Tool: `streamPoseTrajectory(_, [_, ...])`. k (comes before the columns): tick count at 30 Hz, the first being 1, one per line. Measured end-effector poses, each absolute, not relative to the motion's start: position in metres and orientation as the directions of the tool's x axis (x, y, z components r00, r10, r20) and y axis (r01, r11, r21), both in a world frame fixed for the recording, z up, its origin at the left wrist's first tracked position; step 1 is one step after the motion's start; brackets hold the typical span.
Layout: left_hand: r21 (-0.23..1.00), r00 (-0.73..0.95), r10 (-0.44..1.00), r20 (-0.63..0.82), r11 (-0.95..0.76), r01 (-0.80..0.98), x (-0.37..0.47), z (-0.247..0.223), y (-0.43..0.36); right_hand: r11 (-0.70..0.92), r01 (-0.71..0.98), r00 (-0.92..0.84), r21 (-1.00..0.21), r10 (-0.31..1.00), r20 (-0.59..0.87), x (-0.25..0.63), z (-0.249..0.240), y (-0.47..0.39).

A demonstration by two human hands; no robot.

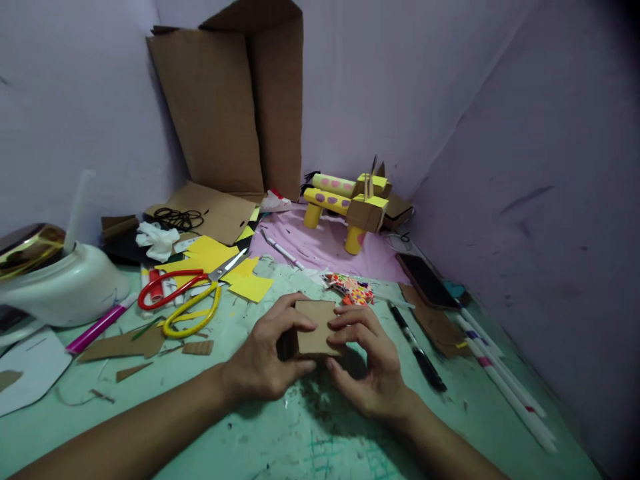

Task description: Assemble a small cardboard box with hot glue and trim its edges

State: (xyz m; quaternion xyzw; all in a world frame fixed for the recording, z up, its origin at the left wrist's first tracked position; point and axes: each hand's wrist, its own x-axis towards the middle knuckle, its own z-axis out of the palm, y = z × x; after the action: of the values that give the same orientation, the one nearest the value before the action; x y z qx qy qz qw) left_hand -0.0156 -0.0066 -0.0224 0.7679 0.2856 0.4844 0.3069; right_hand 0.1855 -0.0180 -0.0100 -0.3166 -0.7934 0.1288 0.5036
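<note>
Between both hands, low over the green table, is a small cardboard box (316,333) with its plain brown top facing up. My left hand (273,347) grips its left side, thumb along the near lower edge and index finger on the top. From the right, my right hand (367,363) holds it with fingertips on the top and thumb at the near edge. The box's underside and far side are hidden. Left of the hands lie scissors (200,287) with red and yellow handles on yellow paper scraps (251,288). A black pen (417,350) lies right of my right hand.
Two yellow animal figures (327,199) with cardboard heads stand on a pink cloth (280,233) at the back. A tall cardboard piece (215,107) leans on the wall. At left is a white container (90,283); at right, a phone (427,280) and white sticks (505,380).
</note>
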Motion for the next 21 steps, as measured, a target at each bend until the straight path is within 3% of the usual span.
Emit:
streamPoseTrajectory(6, [0.624, 0.214, 0.744, 0.633, -0.653, 0.429, -0.009, -0.001, -0.013, 0.663, 0.360, -0.232, -0.657, 0.745, 0.625, 0.187, -0.022, -0.014])
streamPoseTrajectory(9, [0.523, 0.210, 0.697, 0.685, -0.672, 0.525, -0.008, 0.001, -0.014, 0.650, 0.367, -0.242, -0.665, 0.757, 0.607, 0.186, -0.024, -0.015])
streamPoseTrajectory(14, [0.488, 0.207, 0.694, 0.689, -0.656, 0.576, -0.006, 0.000, -0.013, 0.662, 0.375, -0.282, -0.649, 0.749, 0.600, 0.189, -0.025, -0.018])
streamPoseTrajectory(21, [0.541, 0.189, 0.711, 0.678, -0.656, 0.526, -0.006, 0.001, -0.014, 0.680, 0.354, -0.327, -0.642, 0.734, 0.596, 0.192, -0.022, -0.018])
